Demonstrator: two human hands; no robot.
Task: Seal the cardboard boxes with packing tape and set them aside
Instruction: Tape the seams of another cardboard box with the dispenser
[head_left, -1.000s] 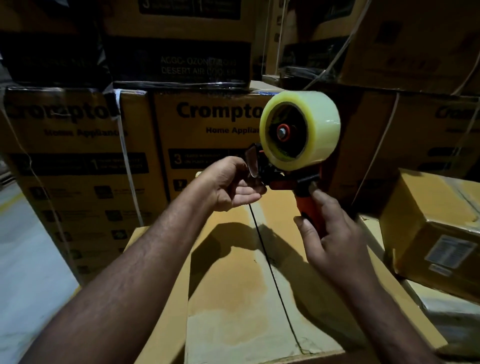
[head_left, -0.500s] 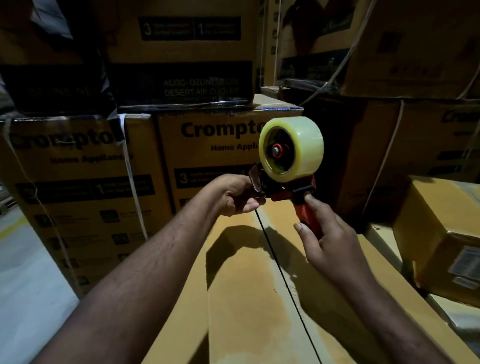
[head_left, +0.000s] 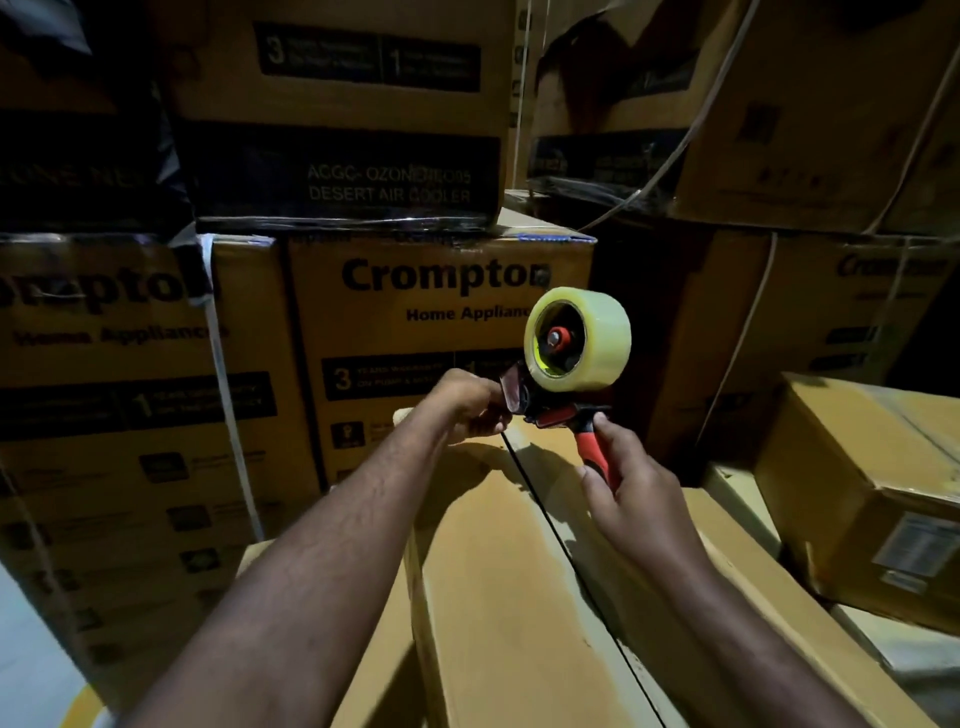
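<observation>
A long cardboard box (head_left: 498, 582) lies in front of me, its two top flaps meeting in a dark centre seam. Over its far end I hold a red tape dispenser (head_left: 550, 410) carrying a roll of clear packing tape (head_left: 587, 338). My right hand (head_left: 634, 504) grips the dispenser's red handle from below. My left hand (head_left: 467, 410) is curled at the dispenser's front, by the clear flap, pinching there; the tape end itself is too small to see.
Stacked yellow Crompton appliance boxes (head_left: 431, 332) form a wall straight ahead and to the left, with dark air cooler boxes (head_left: 337, 171) on top. A smaller taped box (head_left: 872, 478) with a label sits at the right. Pale floor (head_left: 26, 649) shows at lower left.
Both hands and the dispenser have moved away from me toward the far end of the box. The grips look unchanged.
</observation>
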